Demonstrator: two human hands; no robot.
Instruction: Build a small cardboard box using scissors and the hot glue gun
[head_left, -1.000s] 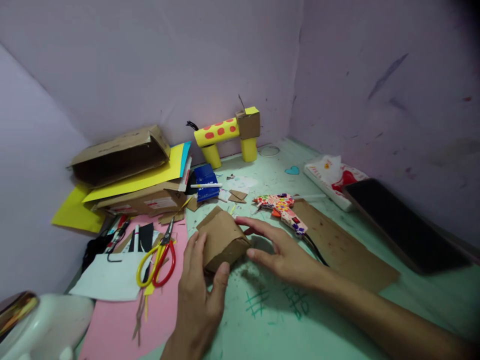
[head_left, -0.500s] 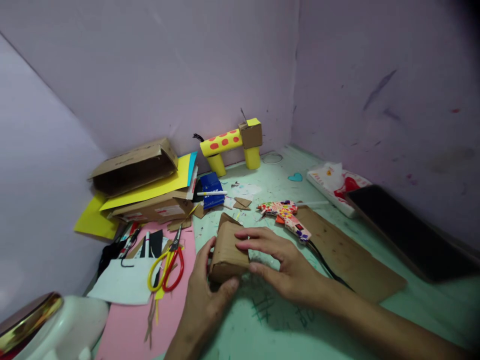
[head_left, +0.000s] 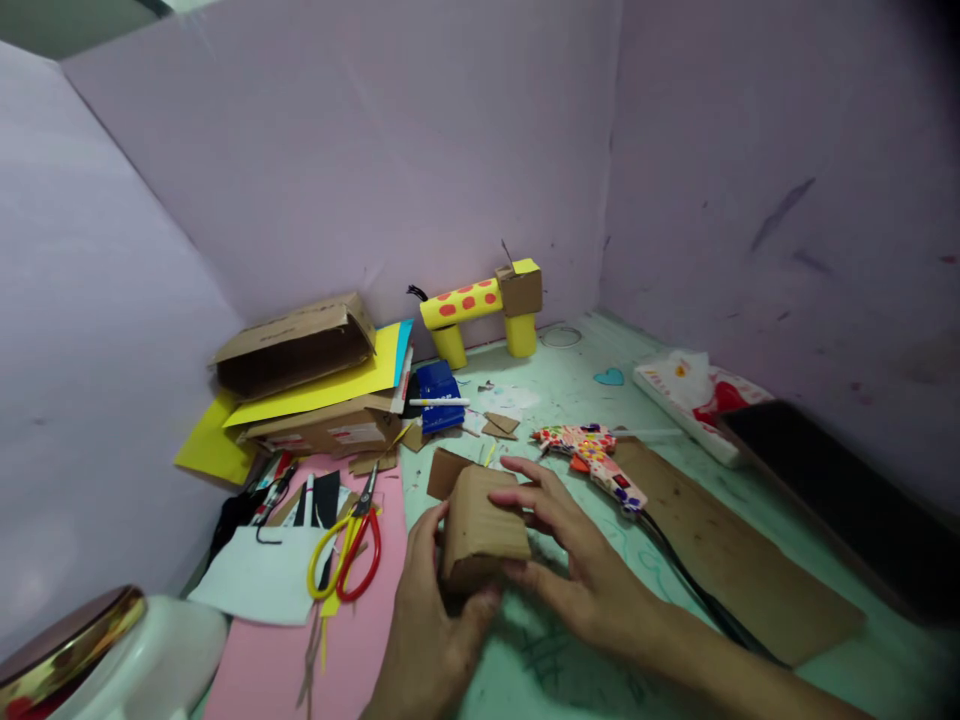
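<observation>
Between my two hands is a small brown cardboard box (head_left: 484, 520) with an open flap at its far left. My left hand (head_left: 442, 610) wraps its left and near side, thumb at the bottom edge. On the right side, my right hand (head_left: 566, 550) grips it with fingers on the top edge and thumb at the near corner. To the right of the hands lies a flower-patterned glue gun (head_left: 592, 460), its black cord running toward me. Scissors (head_left: 352, 540) with yellow and red handles rest on pink paper (head_left: 262, 660) at the left.
A yellow spotted paper giraffe figure (head_left: 465, 300) with a cardboard head stands by the back wall. Cardboard boxes (head_left: 300, 345) and yellow paper are stacked at left. A cardboard sheet (head_left: 735, 550), a dark tablet-like slab (head_left: 847, 500) and a white tray (head_left: 690, 425) lie right.
The view has shifted, so everything sits slightly lower and further right. Both hands keep hold of the cardboard box, which is turned a little, with its far flap showing more.
</observation>
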